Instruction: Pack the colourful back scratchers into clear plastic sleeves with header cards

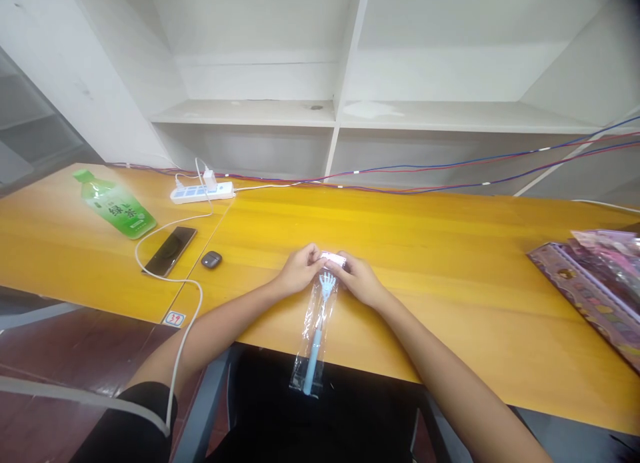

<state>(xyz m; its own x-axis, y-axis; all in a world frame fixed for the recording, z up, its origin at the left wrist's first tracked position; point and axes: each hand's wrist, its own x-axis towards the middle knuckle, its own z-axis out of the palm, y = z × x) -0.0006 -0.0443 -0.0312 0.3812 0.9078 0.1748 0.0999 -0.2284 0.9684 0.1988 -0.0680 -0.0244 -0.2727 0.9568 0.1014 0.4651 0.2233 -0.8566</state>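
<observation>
A light blue back scratcher with a small claw head lies inside a long clear plastic sleeve (pixel 316 329) on the yellow wooden table (pixel 450 263). The sleeve's lower end hangs past the table's near edge. My left hand (pixel 299 268) pinches the top flap of the sleeve from the left. My right hand (pixel 357 277) pinches the same flap from the right. Both hands meet at the sleeve's upper end, just above the claw head.
A green tea bottle (pixel 116 205) lies on its side at far left. A black phone (pixel 171 250) on a white cable, a small dark case (pixel 211 259) and a white power strip (pixel 203 192) sit left of centre. Colourful packaged items (pixel 597 286) rest at right. White shelves stand behind.
</observation>
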